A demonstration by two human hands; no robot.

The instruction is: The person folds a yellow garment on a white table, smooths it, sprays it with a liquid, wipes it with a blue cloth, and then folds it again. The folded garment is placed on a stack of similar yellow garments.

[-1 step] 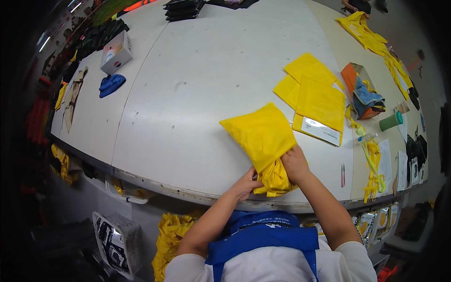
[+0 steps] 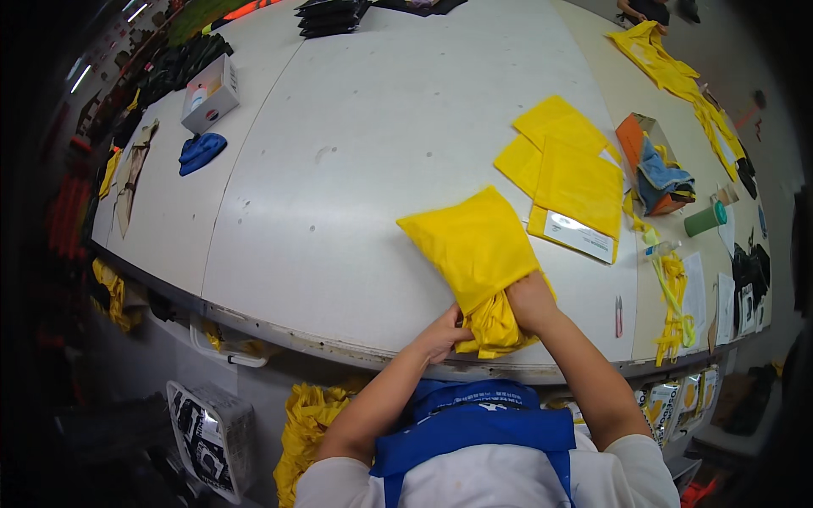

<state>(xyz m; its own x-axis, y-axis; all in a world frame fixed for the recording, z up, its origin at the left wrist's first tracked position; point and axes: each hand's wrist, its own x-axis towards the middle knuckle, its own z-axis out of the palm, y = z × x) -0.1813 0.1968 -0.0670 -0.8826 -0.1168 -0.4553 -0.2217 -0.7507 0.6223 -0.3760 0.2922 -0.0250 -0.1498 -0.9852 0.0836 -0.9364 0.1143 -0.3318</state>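
A puffed-out yellow fabric pouch (image 2: 470,241) lies tilted on the table in front of me. Bunched yellow cloth (image 2: 493,328) bulges from its near, open end. My left hand (image 2: 440,334) is closed at the near left corner, thumb against the pouch's edge and the cloth. At the right side of the opening, my right hand (image 2: 531,303) reaches in under the pouch's edge; its fingers are hidden by the fabric. Beyond it to the right lie several flat yellow pouches (image 2: 580,186), overlapping, one with a white printed card (image 2: 578,236) at its near end.
Right of my hands are small pink-handled snips (image 2: 619,317), yellow straps (image 2: 671,296), a green cup (image 2: 705,220) and an orange box (image 2: 631,140) with a blue cloth (image 2: 660,176). Far left sit a white box (image 2: 212,95) and blue cloth bundle (image 2: 202,154). The table's front edge (image 2: 330,349) runs before me.
My right hand has slid slightly farther into the pouch's opening, and its fingers are now covered by the fabric. The left hand stays almost in place.
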